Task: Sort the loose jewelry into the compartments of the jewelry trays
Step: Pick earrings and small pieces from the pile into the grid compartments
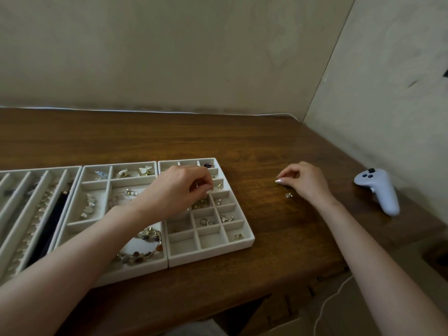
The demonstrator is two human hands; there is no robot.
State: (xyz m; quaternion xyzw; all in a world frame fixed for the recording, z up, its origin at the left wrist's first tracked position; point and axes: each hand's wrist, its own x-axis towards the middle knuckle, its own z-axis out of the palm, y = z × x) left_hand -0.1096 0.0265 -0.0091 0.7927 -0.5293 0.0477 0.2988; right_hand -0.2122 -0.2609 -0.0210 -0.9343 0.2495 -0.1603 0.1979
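Head view: filling the grid tray (pixel 208 259).
My left hand (pixel 186 187) pinches a small gold piece (pixel 196 184) over it; I should lower it right into one cell before releasing. My right hand (pixel 303 183) curls over loose jewelry (pixel 288 195) on the table (pixel 266 238); whether it grips anything, I cannot tell.

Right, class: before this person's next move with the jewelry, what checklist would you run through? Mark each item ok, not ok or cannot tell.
1. Left hand pinches a small gold piece: ok.
2. Left hand is over the grid tray: ok.
3. Near row of that tray has empty compartments: ok.
4. Right hand has a grip on one of the loose pieces: cannot tell.
5. Table free of unsorted jewelry: not ok, some lies on it.
6. Controller lies apart from both hands: ok.
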